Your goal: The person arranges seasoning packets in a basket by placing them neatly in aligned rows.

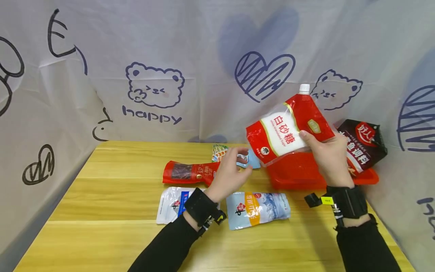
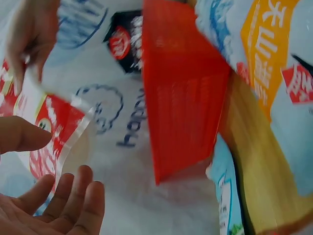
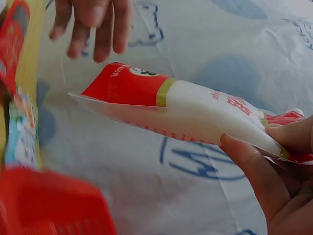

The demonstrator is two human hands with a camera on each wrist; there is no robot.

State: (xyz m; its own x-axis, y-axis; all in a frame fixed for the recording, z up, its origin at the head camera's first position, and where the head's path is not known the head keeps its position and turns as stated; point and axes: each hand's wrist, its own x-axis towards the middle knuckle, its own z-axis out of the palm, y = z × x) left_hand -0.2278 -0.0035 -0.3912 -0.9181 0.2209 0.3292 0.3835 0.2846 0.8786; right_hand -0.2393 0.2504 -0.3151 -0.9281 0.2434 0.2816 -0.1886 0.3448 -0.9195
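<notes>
My right hand (image 1: 331,156) pinches a red and white bag of white granulated sugar (image 1: 283,128) with a white screw cap, thumb on its front, held in the air above a red plastic basket (image 1: 292,175). In the right wrist view the thumb and fingers grip the capped end of the bag (image 3: 195,107). To the left of the bag is my left hand (image 1: 231,173), fingers apart and loosely bent, holding nothing. The left wrist view shows its thumb and fingers (image 2: 58,205) near the lower end of the bag, with the palm bare.
A black seasoning pouch (image 1: 365,145) leans in the basket's right side. On the wooden table (image 1: 112,211) lie a red packet (image 1: 190,172), a white-blue packet (image 1: 171,204), a light-blue and orange pouch (image 1: 258,209) and a small blue packet (image 1: 253,158). A drawn-on cloth (image 1: 204,75) hangs behind.
</notes>
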